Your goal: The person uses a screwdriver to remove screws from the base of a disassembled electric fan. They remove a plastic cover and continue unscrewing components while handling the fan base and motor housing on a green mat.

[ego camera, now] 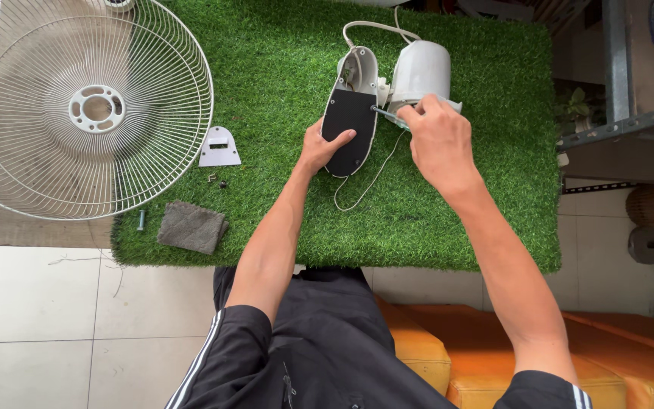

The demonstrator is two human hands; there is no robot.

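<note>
The left hand point(325, 144) presses flat, fingers spread, on the black oval underside of the white plastic fan base point(352, 113) on the green artificial-grass mat point(281, 68). The right hand point(437, 136) pinches a slim screwdriver point(384, 113) against it. The tip could slip if the base shifts.

Pale floor tiles point(39, 318), orange seat point(433, 363)

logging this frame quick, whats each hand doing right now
Left hand: open, pressing flat on the black oval panel of the white plastic fan housing.
Right hand: closed on a thin metal-tipped screwdriver.
</note>
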